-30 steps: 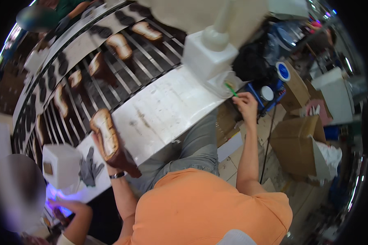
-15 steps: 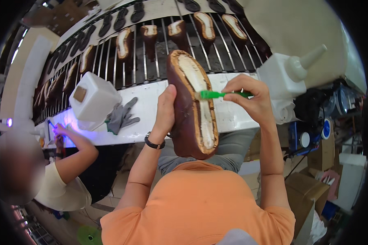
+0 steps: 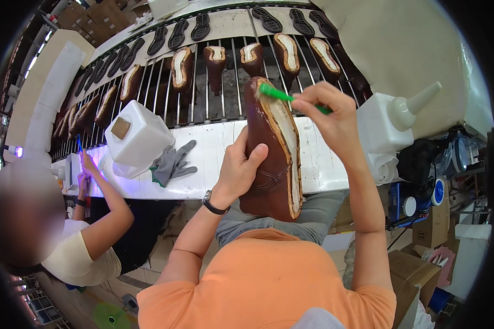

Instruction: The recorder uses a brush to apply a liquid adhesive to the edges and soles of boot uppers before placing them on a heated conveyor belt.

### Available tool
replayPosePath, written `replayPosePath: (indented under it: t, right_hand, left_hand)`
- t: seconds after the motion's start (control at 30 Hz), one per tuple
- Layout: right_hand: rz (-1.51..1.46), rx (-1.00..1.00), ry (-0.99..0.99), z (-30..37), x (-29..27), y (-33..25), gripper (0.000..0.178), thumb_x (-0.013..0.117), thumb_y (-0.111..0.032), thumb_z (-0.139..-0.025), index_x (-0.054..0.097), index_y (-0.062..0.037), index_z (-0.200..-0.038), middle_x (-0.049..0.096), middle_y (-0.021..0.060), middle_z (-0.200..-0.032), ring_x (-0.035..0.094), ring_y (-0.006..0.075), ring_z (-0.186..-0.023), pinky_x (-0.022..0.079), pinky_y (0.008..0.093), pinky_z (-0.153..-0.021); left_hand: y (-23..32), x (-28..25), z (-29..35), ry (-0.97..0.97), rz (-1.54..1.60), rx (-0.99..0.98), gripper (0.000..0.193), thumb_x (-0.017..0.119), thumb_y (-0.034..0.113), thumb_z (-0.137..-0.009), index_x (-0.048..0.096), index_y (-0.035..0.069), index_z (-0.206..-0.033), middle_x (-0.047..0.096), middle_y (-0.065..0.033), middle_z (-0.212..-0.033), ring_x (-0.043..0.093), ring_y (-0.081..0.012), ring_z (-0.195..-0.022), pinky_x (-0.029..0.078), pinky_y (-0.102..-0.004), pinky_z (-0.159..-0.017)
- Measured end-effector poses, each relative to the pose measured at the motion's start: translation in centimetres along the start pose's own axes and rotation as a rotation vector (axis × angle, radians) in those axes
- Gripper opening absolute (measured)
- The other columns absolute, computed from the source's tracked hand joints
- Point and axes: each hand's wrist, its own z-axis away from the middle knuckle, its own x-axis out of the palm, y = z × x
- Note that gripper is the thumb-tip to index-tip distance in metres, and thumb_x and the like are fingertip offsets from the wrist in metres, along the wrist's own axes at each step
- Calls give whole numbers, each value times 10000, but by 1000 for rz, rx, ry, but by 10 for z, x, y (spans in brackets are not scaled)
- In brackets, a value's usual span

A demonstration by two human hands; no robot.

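A brown leather shoe upper [image 3: 264,159] without a sole stands tilted in front of me, its pale underside with a tan rim turned to the right. My left hand [image 3: 240,167] is wrapped round its side, thumb lying across the leather. Between the fingers and thumb of my right hand [image 3: 330,107] is the handle of a green brush [image 3: 277,93], rather like a toothbrush. Its head touches the edge of the underside near the upper's far end. The bristles are hard to make out.
Beyond the white bench edge [image 3: 214,137], a rack of metal bars holds several similar uppers [image 3: 181,68], with black soles [image 3: 178,34] behind. A white jug [image 3: 137,137] and grey glove [image 3: 174,163] lie left; a spouted white bottle [image 3: 387,120] stands right. A co-worker's arm [image 3: 112,205] reaches in at left.
The brush has moved from the middle of the underside up to its far end. The upper has turned, showing more of its leather side, and my left thumb now lies across it.
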Motion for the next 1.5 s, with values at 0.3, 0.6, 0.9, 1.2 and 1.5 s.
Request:
replayPosePath:
  t: [0.3,0.6,0.9,1.2,1.5]
  right_hand:
    - [-160,66,-344,-27,-22,15,114,747,-129,-766,693,-29,-780,624,-5,-746,481,64,-659,358,231,-584]
    - [-175,34,-629,-6,-35,11,139,781,-79,-700,675,4,-733,632,60,-755,575,124,-693,414,247,-609]
    - [-265,-7,-681,33,-31,3,136,768,-100,-737,676,-11,-783,626,33,-732,566,114,-662,417,259,-571]
    - [-164,57,-586,29,-29,6,123,763,-43,-725,647,-1,-730,636,32,-721,582,105,-669,421,235,-583]
    - [-259,124,-791,32,-31,1,117,779,-19,-686,675,2,-737,650,66,-712,619,148,-668,449,260,-585]
  left_hand:
    - [0,-2,-4,-47,112,-50,475,439,342,-989,478,-45,-1262,609,-73,-1087,551,-113,-959,452,-257,-843]
    - [-8,-6,-8,65,251,-172,439,398,355,-1010,542,-40,-1136,619,-53,-1020,547,-84,-922,442,-242,-819]
    - [-13,-9,-10,146,238,-115,445,400,377,-1010,561,-32,-1082,621,-42,-993,551,-77,-875,446,-229,-787]
    - [-21,-9,-19,150,249,-122,477,426,414,-995,576,-35,-1056,623,-31,-970,537,-67,-856,439,-224,-783]
    - [-40,-12,-20,63,284,-349,536,442,463,-972,601,-40,-1065,635,-42,-993,563,-86,-863,448,-233,-800]
